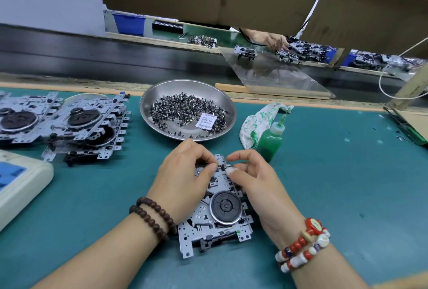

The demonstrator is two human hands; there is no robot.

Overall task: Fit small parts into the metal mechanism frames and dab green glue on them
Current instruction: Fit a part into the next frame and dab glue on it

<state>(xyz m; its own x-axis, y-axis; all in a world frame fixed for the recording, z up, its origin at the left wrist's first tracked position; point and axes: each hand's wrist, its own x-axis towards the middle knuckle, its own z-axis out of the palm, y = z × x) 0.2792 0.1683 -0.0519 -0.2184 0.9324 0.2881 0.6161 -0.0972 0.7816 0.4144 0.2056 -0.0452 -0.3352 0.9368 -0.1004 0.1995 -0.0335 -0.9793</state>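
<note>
Both hands (215,173) pinch at the metal frame's (215,219) far edge.

Landmark: metal frame (215,210) on mat (335,184), near edge. Both hands on its far end, left hand (185,173) left, right hand (252,177) right. Bowl (148,101) of small parts (185,110) behind it. Glue bottle (269,140) behind-right, rag (254,122) just beyond. Stacked frames (69,124) far left-behind.

Between our hands we see a frame (215,226) of matt stamped metal. Beyond them sits a shiny steel bowl (159,96); right of it a translucent plastic bottle (269,140) and stained cloth (252,122).
</note>
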